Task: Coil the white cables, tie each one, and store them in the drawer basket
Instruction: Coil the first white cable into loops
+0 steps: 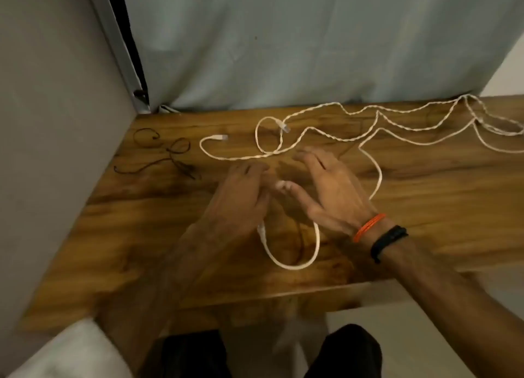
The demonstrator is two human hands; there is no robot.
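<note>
Black ties point(167, 153) lie left of tangled white cables point(368, 128).

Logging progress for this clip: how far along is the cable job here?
Barely begun. Done: nothing; no tied coil shows. In hand: the left hand and right hand are over a smooth cable, one loop hanging below them; blur hides the grip. Left: the braided cables lie sprawled on the desk, dark ties unused. No basket shows.
</note>
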